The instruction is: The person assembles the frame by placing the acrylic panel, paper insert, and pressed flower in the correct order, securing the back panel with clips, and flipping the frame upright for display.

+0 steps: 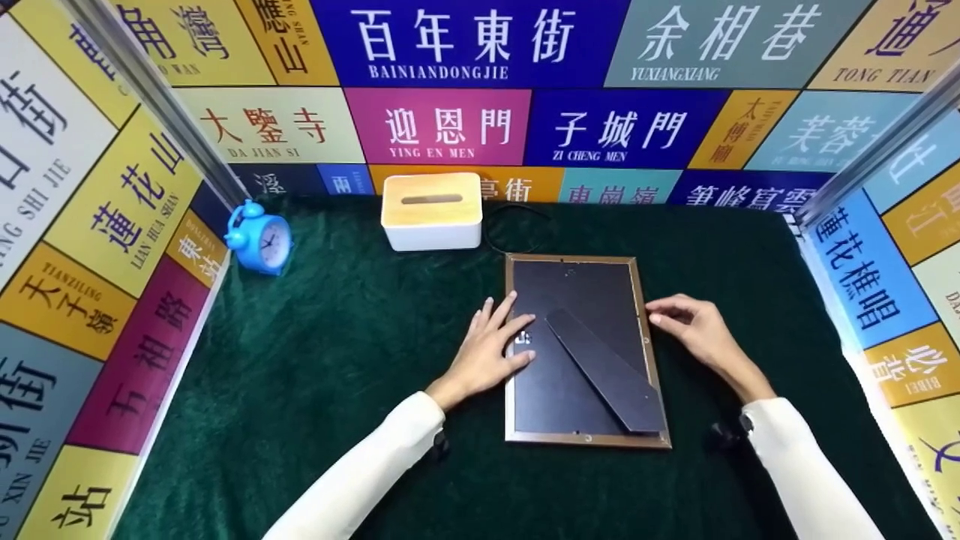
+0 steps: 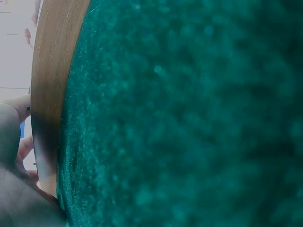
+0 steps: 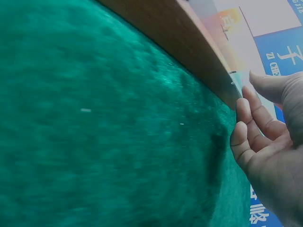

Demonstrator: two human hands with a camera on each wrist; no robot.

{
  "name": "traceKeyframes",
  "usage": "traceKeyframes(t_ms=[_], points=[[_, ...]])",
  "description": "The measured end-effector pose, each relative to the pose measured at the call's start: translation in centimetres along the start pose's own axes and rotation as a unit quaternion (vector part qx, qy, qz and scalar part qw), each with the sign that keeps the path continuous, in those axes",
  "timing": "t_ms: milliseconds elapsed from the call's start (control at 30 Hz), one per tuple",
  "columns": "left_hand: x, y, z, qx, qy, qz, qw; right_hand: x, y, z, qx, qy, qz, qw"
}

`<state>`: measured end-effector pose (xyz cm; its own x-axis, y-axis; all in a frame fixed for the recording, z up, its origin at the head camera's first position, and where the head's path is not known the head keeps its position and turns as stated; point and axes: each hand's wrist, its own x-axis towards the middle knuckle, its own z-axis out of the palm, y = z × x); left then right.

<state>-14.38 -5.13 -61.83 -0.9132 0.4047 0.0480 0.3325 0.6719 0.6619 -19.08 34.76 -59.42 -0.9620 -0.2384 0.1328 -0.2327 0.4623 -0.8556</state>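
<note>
A picture frame (image 1: 585, 444) with brown wooden edges and a black back lies back-side up on the dark green cloth. Its black easel stand (image 1: 600, 367) runs diagonally across the backing. My left hand (image 1: 491, 352) rests on the frame's left edge, fingers spread, fingertips over the backing near a small metal hanger (image 1: 523, 338). At the right edge is my right hand (image 1: 697, 326), its thumb and index fingertip right by the rim. The right wrist view has its other fingers (image 3: 242, 137) loosely bent beside the wooden side.
A white tissue box (image 1: 431, 236) with a wooden lid stands behind the frame, a thin black cord (image 1: 517, 251) beside it. A blue alarm clock (image 1: 262, 240) sits at the back left. Panels printed with colourful signs (image 1: 442, 127) enclose the cloth (image 1: 337, 337) at the back and sides.
</note>
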Motion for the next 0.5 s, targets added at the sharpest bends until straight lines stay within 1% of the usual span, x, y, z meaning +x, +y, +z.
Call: traceKeyframes(t_ms=[100, 333, 433, 500], points=[[0.0, 0.0, 0.1, -0.003, 0.002, 0.001, 1.0, 0.7, -0.4, 0.2, -0.009, -0.002, -0.011, 0.9999], [0.0, -0.1, 0.1, -0.017, 0.012, -0.001, 0.9998, 1.2, -3.0, 0.5, -0.026, -0.028, -0.039, 0.9985], [-0.1, -0.3, 0.2, -0.026, 0.021, -0.009, 0.9994, 1.2, -3.2, 0.6, -0.034, -0.031, -0.043, 0.998], [-0.2, -0.3, 0.2, -0.032, 0.026, -0.015, 0.999, 1.3, -3.0, 0.7, -0.034, -0.029, -0.042, 0.9981]])
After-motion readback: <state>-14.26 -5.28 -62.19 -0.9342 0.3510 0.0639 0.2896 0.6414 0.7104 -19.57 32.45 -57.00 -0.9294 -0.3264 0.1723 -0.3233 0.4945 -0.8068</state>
